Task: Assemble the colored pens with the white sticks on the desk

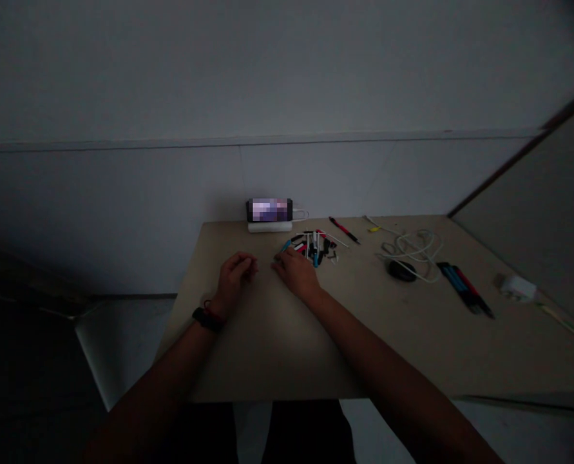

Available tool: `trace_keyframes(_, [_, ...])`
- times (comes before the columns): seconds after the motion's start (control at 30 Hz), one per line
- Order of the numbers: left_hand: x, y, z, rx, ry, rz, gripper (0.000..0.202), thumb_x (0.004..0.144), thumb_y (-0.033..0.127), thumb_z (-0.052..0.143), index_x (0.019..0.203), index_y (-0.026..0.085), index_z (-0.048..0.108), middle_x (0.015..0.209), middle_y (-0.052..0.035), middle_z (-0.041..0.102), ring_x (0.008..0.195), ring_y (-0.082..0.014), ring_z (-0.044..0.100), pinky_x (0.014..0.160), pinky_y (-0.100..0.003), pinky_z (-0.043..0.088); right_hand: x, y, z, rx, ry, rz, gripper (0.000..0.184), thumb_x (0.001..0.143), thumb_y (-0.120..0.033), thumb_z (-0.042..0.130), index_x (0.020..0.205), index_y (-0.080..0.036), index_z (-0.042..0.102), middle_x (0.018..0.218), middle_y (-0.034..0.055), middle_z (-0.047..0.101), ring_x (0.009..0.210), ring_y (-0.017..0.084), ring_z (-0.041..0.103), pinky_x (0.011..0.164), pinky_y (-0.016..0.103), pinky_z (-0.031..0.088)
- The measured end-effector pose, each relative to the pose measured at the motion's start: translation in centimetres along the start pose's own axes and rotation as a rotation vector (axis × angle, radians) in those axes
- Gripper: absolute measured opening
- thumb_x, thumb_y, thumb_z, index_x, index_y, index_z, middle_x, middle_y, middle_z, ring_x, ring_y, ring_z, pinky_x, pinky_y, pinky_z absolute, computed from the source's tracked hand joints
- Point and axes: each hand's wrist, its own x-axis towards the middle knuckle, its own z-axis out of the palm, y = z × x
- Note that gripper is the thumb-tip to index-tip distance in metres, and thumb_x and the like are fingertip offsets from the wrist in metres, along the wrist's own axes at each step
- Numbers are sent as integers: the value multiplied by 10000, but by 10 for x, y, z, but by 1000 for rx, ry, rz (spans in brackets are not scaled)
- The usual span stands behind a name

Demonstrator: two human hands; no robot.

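Observation:
A small pile of pen parts (315,240) lies at the back middle of the table, with black, white, red and blue pieces and some small clear ones. My right hand (296,270) is at the left side of this pile, its fingers drawn together near a blue piece (285,245). What is between those fingertips is too dark and small to name. Left of it, just above the table, my left hand (236,277) has its fingers curled in and pinched. Whatever it may hold is hidden. A dark band is on the left wrist.
A phone (269,210) leans on a white stand (270,227) by the wall. Behind the pile lies a red and black pen (344,230). To the right are a coiled white cable (419,248), a black mouse (402,270), several pens (464,288) and a white plug (519,287).

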Motion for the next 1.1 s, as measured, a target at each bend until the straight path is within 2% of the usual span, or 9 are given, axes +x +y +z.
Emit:
trace_keyframes(0.23, [-1, 0, 3, -79, 5, -50, 140, 763, 275, 727, 815, 148, 703, 678, -19, 641, 561, -101, 548, 500, -197, 405, -1, 2, 2, -23, -4, -35, 291, 997, -386, 524, 1115, -235, 743, 1097, 98, 670, 1026, 224, 648, 815, 289, 486])
trace_keyframes(0.43, [-3, -1, 4, -128, 9, -69, 115, 768, 251, 728, 810, 145, 719, 673, -26, 642, 558, -104, 554, 500, -202, 400, -2, 0, 3, -17, -10, -41, 232, 987, -334, 553, 1055, -238, 753, 1092, 82, 663, 977, 198, 656, 813, 277, 488])
trace_keyframes(0.6, [-2, -3, 4, -105, 1, -52, 108, 760, 252, 726, 775, 145, 724, 671, -36, 654, 558, -120, 564, 490, -205, 404, -2, -2, 5, -36, -9, -60, 196, 981, -283, 552, 1014, -214, 733, 1096, 82, 652, 953, 194, 658, 814, 277, 490])
trace_keyframes(0.7, [-3, -1, 7, -67, 0, 8, 61, 771, 215, 713, 757, 159, 734, 661, -33, 654, 559, -128, 544, 486, -199, 400, -1, -3, 6, -50, -15, -64, 186, 977, -272, 548, 1015, -206, 718, 1094, 89, 650, 955, 202, 657, 814, 284, 492])
trace_keyframes(0.77, [-6, 1, 10, -5, 38, 80, 38, 760, 155, 715, 755, 177, 746, 701, -38, 673, 619, -145, 560, 527, -196, 426, -1, -4, 6, -48, -20, -63, 193, 980, -274, 540, 1050, -202, 706, 1108, 94, 648, 977, 208, 654, 821, 288, 492])
trace_keyframes(0.9, [-13, 5, 16, 94, 113, 179, 168, 711, 89, 741, 810, 222, 768, 881, -58, 712, 848, -205, 607, 705, -227, 507, -2, -5, 4, -37, -31, -83, 215, 990, -280, 528, 1110, -222, 695, 1150, 90, 646, 996, 203, 651, 827, 283, 488])
trace_keyframes(1.0, [-15, 4, 21, 115, 100, 226, 232, 697, 82, 756, 862, 244, 774, 982, -72, 713, 1020, -250, 599, 873, -286, 514, -3, -6, 3, -41, -53, -95, 200, 990, -281, 532, 1044, -231, 718, 1121, 83, 654, 978, 197, 656, 823, 275, 485])
trace_keyframes(1.1, [-14, 3, 26, 109, 70, 235, 247, 700, 68, 765, 882, 234, 779, 987, -85, 719, 1074, -256, 596, 990, -309, 469, -2, -6, 4, -36, -63, -92, 213, 993, -262, 515, 1043, -219, 717, 1112, 88, 662, 974, 197, 661, 830, 271, 487])
